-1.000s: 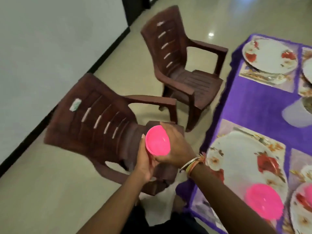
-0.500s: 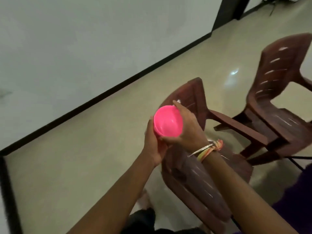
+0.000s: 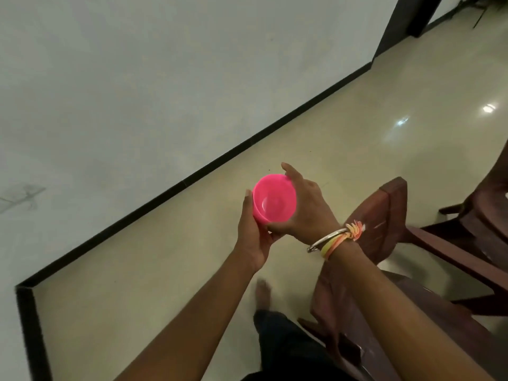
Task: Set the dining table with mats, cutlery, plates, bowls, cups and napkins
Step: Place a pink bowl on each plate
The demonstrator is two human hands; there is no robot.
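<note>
The left hand cups the near left side and base of the pink bowl, thumb lying up along its wall and forearm reaching in from the lower middle. The right hand wraps the opposite side, its forefinger raised past the far rim and its thumb curled under near the base, so both hands are closed round the bowl. A metal bangle and yellow-orange threads circle the right wrist. The bowl is small, round and bright pink, with a glossy inside that catches a pale highlight, and its mouth tips toward the camera. It is held in the air above the beige floor, just left of a brown plastic chair. A black skirting strip edges the white wall beyond.
</note>
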